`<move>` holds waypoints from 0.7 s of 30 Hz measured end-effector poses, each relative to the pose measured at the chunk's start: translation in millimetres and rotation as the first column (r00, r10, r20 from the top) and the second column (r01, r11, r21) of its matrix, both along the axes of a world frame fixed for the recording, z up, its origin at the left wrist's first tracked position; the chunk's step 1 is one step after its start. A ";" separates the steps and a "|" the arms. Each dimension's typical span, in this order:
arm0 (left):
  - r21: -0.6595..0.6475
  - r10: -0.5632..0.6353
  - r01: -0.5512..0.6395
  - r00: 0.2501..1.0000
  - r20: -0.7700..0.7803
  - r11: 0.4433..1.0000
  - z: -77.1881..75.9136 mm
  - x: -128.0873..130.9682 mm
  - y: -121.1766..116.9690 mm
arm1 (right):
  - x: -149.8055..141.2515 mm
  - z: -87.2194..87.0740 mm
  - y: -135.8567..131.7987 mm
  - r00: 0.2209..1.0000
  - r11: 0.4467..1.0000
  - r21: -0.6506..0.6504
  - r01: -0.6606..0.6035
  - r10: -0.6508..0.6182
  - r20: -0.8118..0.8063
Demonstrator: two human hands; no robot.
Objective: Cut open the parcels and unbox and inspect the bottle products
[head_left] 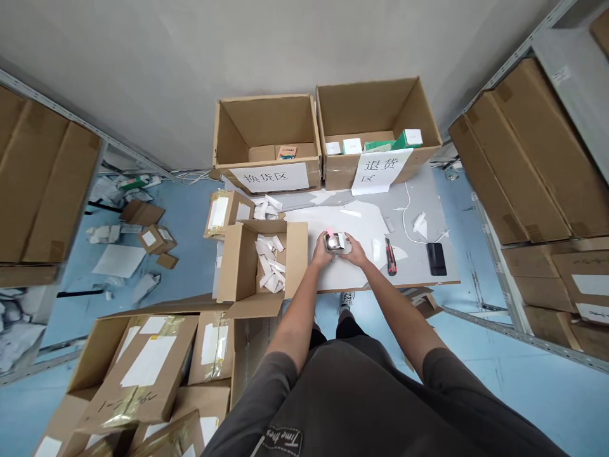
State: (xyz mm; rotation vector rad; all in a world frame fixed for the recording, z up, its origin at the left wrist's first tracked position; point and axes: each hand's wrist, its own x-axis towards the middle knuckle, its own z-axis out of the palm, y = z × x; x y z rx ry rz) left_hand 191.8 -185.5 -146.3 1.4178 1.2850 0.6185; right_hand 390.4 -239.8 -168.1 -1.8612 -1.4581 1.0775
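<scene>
Between my two hands, over the front part of the table, is a small open box (335, 243) with a shiny, silvery rounded item inside that I cannot make out. My left hand (321, 251) is closed around the box's left side. On its right side, my right hand (354, 249) grips it too. A bit of pink shows at the box's upper left edge. To the right lies a red and black utility knife (391, 257). An open cardboard box (295, 257) with white paper strips stands just left of my left hand.
Two large cartons with paper signs, the left carton (266, 166) and the right carton (335, 180), stand at the table's back. A black phone (436, 259) and white cable (405, 209) lie at right. Stacked parcels (143, 371) fill the lower left; shelves flank both sides.
</scene>
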 end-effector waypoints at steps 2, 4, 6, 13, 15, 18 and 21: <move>0.004 0.015 -0.015 1.000 0.004 1.000 4.4 0.7 -2.1 | -1.5 1.3 -6.9 1.000 1.000 0.004 0.009 -0.009 -0.030; 0.004 0.022 -0.022 1.000 0.008 1.000 8.6 0.5 -4.2 | -1.5 1.6 -14.9 0.998 0.999 0.015 0.041 -0.040 -0.050; 0.006 0.027 -0.027 1.000 0.006 1.000 11.6 -0.7 -5.6 | 7.0 1.7 -25.2 0.993 0.992 0.049 0.113 -0.111 -0.051; 0.075 0.046 -0.047 0.999 0.011 0.996 6.7 -3.4 -0.2 | 161.5 8.0 -104.0 0.687 0.742 0.132 0.657 -0.662 0.300; 0.093 0.045 -0.046 0.999 0.020 0.995 2.9 -4.7 1.2 | 221.4 7.3 -134.7 0.533 0.629 0.093 0.772 -0.719 0.446; 0.085 0.043 -0.047 0.998 0.039 0.995 -2.7 -10.7 0.3 | 295.6 -3.5 -169.7 0.393 0.479 -0.001 0.878 -0.719 0.573; 0.087 0.052 -0.056 0.997 0.053 0.995 -6.8 -18.7 -2.5 | 342.5 -21.5 -185.2 0.455 0.475 -0.134 0.870 -0.667 0.590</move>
